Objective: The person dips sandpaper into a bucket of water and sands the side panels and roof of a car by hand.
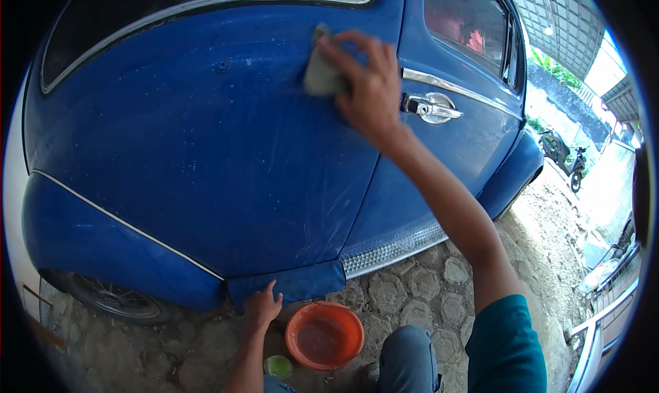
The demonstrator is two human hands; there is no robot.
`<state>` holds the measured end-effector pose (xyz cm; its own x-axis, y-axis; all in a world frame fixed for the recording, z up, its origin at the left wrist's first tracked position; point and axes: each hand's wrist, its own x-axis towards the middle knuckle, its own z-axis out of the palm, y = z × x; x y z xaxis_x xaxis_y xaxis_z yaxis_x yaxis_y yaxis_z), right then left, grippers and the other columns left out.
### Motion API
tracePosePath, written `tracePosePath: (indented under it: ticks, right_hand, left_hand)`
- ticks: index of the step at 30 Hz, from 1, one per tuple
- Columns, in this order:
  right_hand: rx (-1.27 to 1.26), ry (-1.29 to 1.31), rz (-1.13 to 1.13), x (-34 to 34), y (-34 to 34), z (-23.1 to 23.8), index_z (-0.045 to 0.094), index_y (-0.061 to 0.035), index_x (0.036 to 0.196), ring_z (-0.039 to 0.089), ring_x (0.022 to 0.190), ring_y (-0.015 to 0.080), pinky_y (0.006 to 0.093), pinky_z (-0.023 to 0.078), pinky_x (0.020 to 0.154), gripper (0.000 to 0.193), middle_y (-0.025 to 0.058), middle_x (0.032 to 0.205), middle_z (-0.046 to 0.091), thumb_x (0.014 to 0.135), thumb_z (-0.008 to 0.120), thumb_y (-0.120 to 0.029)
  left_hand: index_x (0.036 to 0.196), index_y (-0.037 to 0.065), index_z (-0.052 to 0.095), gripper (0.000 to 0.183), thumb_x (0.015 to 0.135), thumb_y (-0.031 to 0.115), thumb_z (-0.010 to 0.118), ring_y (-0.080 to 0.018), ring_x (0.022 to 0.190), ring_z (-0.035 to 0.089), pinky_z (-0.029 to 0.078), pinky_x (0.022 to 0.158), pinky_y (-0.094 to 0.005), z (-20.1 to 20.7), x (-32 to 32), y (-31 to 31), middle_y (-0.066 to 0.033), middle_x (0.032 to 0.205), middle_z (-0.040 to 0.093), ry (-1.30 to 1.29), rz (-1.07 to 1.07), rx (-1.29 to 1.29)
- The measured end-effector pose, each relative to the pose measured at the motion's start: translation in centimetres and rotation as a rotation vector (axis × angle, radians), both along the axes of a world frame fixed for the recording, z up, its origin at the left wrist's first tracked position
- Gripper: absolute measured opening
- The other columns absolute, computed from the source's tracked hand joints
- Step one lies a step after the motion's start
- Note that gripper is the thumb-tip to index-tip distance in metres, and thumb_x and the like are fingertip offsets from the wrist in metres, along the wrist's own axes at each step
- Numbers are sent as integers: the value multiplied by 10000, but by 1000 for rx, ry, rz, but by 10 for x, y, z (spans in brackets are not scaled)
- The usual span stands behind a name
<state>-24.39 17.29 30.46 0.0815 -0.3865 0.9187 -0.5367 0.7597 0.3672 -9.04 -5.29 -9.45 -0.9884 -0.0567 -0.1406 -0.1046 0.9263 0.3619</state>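
Note:
High on the blue car's rear side panel, my right hand presses a grey-green flat piece, its fingers bent over it. Motion blurs both, so I cannot tell whether the piece is cloth or sandpaper. Scratches and pale specks mark the dull paint around. Low down, my left hand is at the blue end piece of the running board, index finger stretched out and thumb apart, with nothing visible in it. An orange bucket stands close to its right. A small green cup sits beside the bucket.
A chrome door handle juts out just right of my right hand. The ribbed running board sticks out below the door. Rough hexagonal paving lies under my bent knee. A motorcycle is parked far right.

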Motion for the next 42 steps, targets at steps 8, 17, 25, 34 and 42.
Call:
tracePosePath:
  ticks: [8,17,25,34,42]
  right_hand:
    - [81,-74,-10,4,12,-4,606,-193,1348,486,1330,220,418,451,996,642,-16,1410,545,737,662,-5]
    - [-293,-582,142,44,18,-23,691,-47,1213,605,1018,262,375,474,954,556,92,1170,606,659,697,-3]
    - [-678,-1088,170,99,-26,-25,588,-89,1368,568,1120,282,364,479,950,690,108,1267,561,694,678,30]
    - [-1305,-988,-293,59,-95,48,318,-1,1524,203,1483,422,466,156,1204,806,256,1563,293,737,416,144]
    - [-1377,-1021,-316,76,-239,12,172,62,1542,110,1494,459,561,112,1189,678,277,1606,157,940,446,-87]
  left_hand:
    - [1118,134,698,216,924,129,605,-213,558,611,485,551,-347,197,6,-33,-63,786,683,712,80,215]
    - [1148,101,699,325,833,132,627,-275,1017,563,465,883,-413,490,-91,10,-109,1111,621,1177,-416,-360]
    - [1437,246,523,580,857,257,550,-143,1372,418,214,1195,-431,559,-144,-34,35,1505,462,757,-1136,-842]
    - [1421,160,541,504,940,231,407,-156,1437,374,132,1221,-406,551,-145,-60,-20,1510,475,791,-1349,-798]
    - [1030,12,720,255,832,5,560,-284,1186,623,460,1053,-409,555,-159,-46,-136,1215,666,527,-1440,-75]
